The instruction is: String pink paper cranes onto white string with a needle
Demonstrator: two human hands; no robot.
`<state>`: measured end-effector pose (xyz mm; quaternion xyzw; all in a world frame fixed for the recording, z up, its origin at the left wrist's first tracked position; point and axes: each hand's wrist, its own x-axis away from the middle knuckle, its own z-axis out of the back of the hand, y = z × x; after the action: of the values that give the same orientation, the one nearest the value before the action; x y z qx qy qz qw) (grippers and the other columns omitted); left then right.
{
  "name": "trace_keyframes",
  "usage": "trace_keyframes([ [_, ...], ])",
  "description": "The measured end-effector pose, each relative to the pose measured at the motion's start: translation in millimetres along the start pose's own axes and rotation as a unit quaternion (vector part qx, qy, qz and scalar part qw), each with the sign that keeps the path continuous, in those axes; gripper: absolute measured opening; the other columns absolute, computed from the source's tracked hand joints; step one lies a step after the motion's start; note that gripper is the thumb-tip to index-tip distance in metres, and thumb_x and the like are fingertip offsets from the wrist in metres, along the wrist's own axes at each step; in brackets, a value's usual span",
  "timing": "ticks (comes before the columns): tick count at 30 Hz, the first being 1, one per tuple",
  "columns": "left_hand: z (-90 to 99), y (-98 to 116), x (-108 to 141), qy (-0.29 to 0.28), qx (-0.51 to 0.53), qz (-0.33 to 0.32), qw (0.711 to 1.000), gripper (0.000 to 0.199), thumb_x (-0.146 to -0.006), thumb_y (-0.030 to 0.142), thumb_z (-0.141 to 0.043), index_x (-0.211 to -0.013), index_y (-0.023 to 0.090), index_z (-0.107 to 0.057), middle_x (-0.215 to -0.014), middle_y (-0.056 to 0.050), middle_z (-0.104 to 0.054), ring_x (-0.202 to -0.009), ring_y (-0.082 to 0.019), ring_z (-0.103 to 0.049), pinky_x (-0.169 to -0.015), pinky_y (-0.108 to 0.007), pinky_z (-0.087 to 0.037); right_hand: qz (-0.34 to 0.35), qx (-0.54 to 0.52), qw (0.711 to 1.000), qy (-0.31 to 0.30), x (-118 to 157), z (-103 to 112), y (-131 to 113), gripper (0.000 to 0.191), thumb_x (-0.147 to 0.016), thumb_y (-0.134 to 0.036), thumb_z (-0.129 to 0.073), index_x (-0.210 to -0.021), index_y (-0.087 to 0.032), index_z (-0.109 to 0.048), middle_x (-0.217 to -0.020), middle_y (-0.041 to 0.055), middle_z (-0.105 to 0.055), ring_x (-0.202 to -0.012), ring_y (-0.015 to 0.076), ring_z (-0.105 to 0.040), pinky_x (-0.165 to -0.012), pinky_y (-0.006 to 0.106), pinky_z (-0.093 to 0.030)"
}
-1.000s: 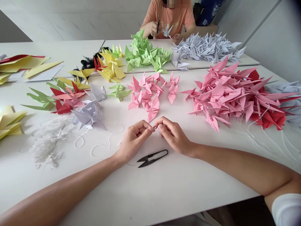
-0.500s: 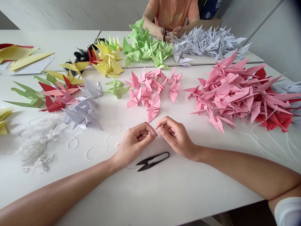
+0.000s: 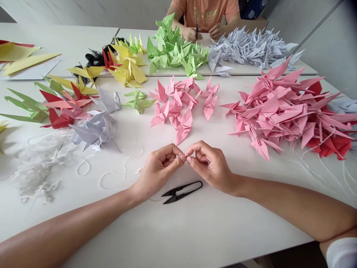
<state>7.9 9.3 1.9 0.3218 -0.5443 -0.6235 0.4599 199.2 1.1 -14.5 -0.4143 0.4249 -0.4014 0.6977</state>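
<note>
My left hand (image 3: 161,165) is closed in a pinch, thumb against forefinger, on a white string (image 3: 124,172) that loops over the table to its left. My right hand (image 3: 213,163) pinches too, its fingertips meeting those of my left at the string's end. Most of what lies between the fingertips is hidden. Just below the hands lie black thread snips (image 3: 182,192), blades toward the left. Beyond the fingers is a small group of pink paper cranes (image 3: 175,104).
A big pink crane heap (image 3: 290,111) lies right; green cranes (image 3: 175,48) and pale cranes (image 3: 253,48) are piled at the back. Mixed cranes (image 3: 95,128) and a white string bundle (image 3: 41,163) lie left. Across the table a person (image 3: 206,18) holds dark scissors (image 3: 196,31).
My right hand's thumb and forefinger have closed in against my left fingertips. The view has shifted slightly. Across the table, the person's hands have moved a little.
</note>
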Motion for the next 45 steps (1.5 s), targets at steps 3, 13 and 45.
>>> trace_keyframes([
  [3, -0.7, 1, 0, 0.004, -0.003, 0.003, 1.0, 0.032, -0.096, 0.045, -0.059, -0.08, 0.017, -0.058, -0.06, 0.007, -0.03, -0.055, -0.009, -0.024, -0.051, -0.024, -0.018, 0.001, 0.002, 1.0, 0.003, 0, 0, -1, 0.001, -0.096, -0.02, -0.059, -0.097, -0.021, -0.058, -0.06, -0.01, -0.027, -0.049, 0.0075, -0.026, -0.05, 0.022, -0.025],
  [13, -0.3, 0, -1, 0.003, -0.009, -0.011, 1.0, 0.031, -0.097, 0.043, -0.058, -0.081, 0.017, -0.059, -0.061, 0.007, -0.028, -0.055, -0.009, -0.023, -0.051, -0.024, -0.018, 0.004, 0.004, 1.0, -0.004, -1, 1, 0, 0.004, -0.098, -0.023, -0.057, -0.095, -0.021, -0.056, -0.059, -0.0099, -0.027, -0.051, 0.0082, -0.026, -0.051, 0.022, -0.026],
  [45, 3.0, 28, 35, -0.025, 0.036, -0.042, 0.998, 0.024, -0.094, 0.036, -0.061, -0.075, 0.021, -0.061, -0.072, -0.002, -0.06, -0.052, -0.01, -0.05, -0.046, -0.026, -0.039, -0.089, -0.071, 0.993, 0.011, -5, 6, 4, 0.027, -0.104, -0.048, -0.049, -0.095, -0.023, -0.048, -0.069, -0.0045, -0.045, -0.059, 0.0113, -0.045, -0.055, 0.024, -0.037],
])
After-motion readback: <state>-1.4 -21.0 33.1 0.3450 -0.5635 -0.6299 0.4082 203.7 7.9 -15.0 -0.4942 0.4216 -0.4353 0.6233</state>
